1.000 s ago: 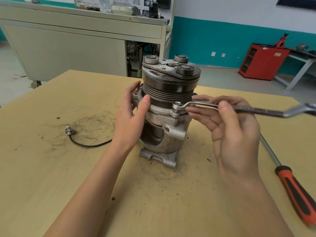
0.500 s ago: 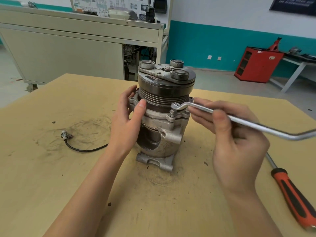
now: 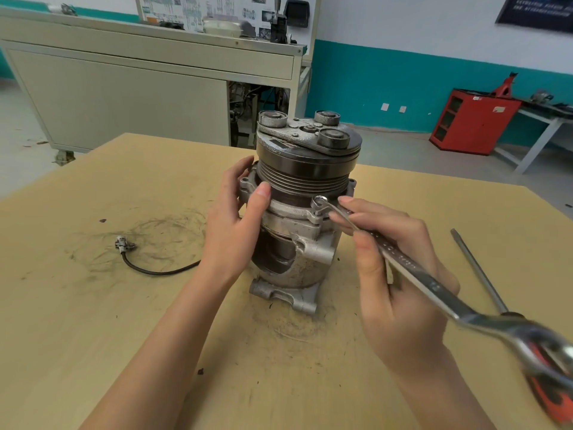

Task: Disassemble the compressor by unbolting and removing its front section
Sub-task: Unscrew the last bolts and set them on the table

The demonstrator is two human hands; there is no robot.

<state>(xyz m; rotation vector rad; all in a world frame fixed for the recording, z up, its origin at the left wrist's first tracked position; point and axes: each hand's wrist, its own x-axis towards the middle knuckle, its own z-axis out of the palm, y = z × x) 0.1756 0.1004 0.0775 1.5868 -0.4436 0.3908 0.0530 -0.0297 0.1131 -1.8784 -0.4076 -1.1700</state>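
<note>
The compressor [image 3: 297,231] stands upright on the wooden table [image 3: 93,305], its dark grooved pulley and clutch plate on top. My left hand [image 3: 235,225] grips the flange on its left side, thumb pressed on the front. My right hand [image 3: 393,274] holds a silver ring wrench [image 3: 412,271]. The wrench's ring end sits on a bolt at the front flange [image 3: 320,201]. Its handle points toward me and to the right, blurred at the far end.
A black cable with a grey plug [image 3: 124,245] lies on the table to the left. A screwdriver with an orange and black handle [image 3: 483,274] lies at the right. A beige cabinet [image 3: 124,97] and a red cabinet [image 3: 471,122] stand behind the table.
My right hand has swung the wrench handle from pointing right to pointing toward me, with the ring end staying on the flange bolt. My left hand has kept its grip.
</note>
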